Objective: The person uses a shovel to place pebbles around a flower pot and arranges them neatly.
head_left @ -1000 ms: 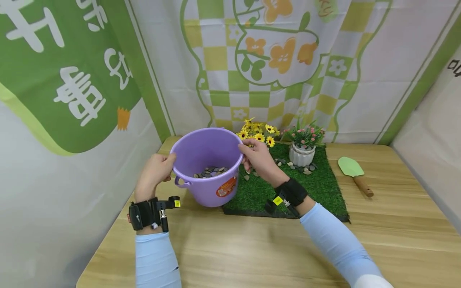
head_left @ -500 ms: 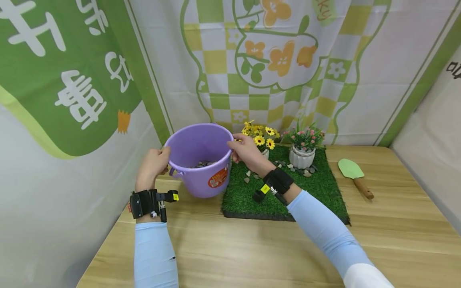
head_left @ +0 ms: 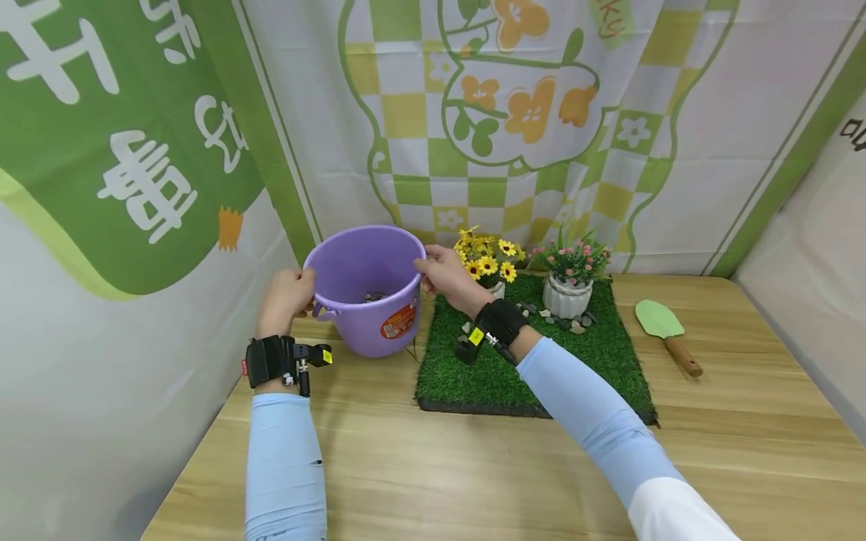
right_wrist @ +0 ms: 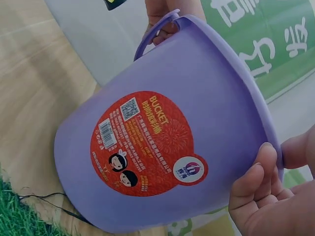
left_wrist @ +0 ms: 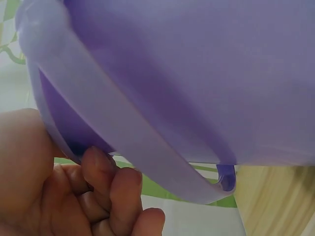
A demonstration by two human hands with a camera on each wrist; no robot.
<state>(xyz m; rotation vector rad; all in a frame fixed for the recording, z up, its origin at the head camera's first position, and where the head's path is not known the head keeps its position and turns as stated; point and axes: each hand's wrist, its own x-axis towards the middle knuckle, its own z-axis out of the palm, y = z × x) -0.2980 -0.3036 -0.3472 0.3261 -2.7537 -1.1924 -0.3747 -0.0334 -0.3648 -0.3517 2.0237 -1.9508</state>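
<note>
A purple plastic bucket (head_left: 361,330) with a red sticker stands at the back left, beside the grass mat. Some small stones (head_left: 373,297) show at its bottom; the front wall hides most of them. My left hand (head_left: 284,294) pinches the bucket's left rim, thumb on top and fingers curled below. In the left wrist view the bucket's handle (left_wrist: 133,132) hangs past those fingers. On the opposite side my right hand (head_left: 452,276) grips the rim, its fingers (right_wrist: 253,179) against the outer wall in the right wrist view.
Right of the bucket lies a green artificial grass mat (head_left: 534,376). Yellow flowers (head_left: 489,255) and a white pot (head_left: 567,297) of pink flowers stand on it, with pebbles (head_left: 577,327) around. A green trowel (head_left: 663,327) with a wooden handle lies further right. Fabric walls enclose the table.
Both hands have moved the bucket back and slightly left, away from the mat. It is tipped less toward me, and fewer stones show inside.
</note>
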